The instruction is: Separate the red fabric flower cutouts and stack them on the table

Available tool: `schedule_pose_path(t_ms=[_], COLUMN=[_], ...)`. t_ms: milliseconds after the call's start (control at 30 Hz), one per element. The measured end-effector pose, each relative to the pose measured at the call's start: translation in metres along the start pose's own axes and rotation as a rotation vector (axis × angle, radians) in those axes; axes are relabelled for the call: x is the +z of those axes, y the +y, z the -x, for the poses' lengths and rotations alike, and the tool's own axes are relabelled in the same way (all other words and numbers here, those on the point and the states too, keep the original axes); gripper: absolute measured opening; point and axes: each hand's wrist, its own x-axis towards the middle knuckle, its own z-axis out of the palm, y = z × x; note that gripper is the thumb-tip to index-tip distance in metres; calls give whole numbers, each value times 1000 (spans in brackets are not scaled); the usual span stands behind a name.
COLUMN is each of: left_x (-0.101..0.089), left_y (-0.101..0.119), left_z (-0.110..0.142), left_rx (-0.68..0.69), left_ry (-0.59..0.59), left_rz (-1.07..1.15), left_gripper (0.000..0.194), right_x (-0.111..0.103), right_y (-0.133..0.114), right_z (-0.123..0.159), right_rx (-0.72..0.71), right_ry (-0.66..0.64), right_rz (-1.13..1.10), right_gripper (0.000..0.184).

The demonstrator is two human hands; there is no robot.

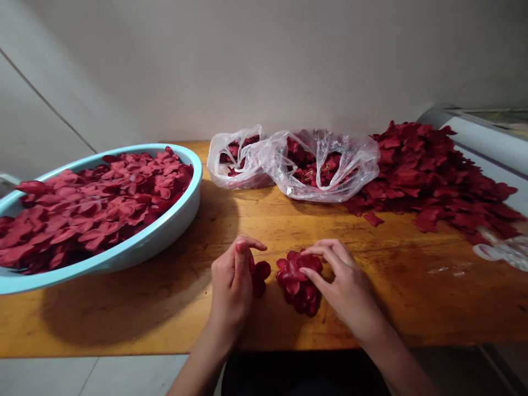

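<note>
A small cluster of red artificial flower petal pieces (293,275) rests on the wooden table in front of me. My right hand (336,272) reaches over it from the right, thumb and fingertips closed on the upper petals. Left of the cluster, my left hand (235,275) is on its side, thumb raised and index finger bent over to the right. Another red petal piece (260,279) sticks out from the curled lower fingers, which are partly hidden. A narrow gap separates that piece from the cluster.
A light blue basin (193,206) full of red petal pieces stands at the left. Two clear plastic bags (247,179) with red pieces sit at the back. A large heap of red petals (421,170) lies at the back right, near crumpled clear plastic (505,252). Behind the table (165,324) rises a wall.
</note>
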Motion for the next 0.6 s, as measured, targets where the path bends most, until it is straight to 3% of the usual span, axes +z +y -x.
schedule_pose_path(t_ms=[100,200,267,367,467,600], left_x=[4,14,20,25,23,24], left_y=[-1,-2,-1,2,4,0], left_z=[6,12,15,15,12,12], left_rx=[30,107,140,81,58,183], left_ry=[-30,-85,-152,-314,-458,-388], left_rz=[-82,-129,-110,-56,-92,-234], left_gripper=[52,52,50,38,22,15], right_x=[-9,-11,-7,1,3,3], right_y=[-10,-24,-28,-23,-13,-10], right_z=[1,6,9,10,9,12], right_rx=[1,56,177,358,433,442], right_ry=[31,-206,-300,-219,-112,-29], right_rz=[-135,-366,-514,-681,-759,-727], right_gripper=[5,19,16,13,18,20])
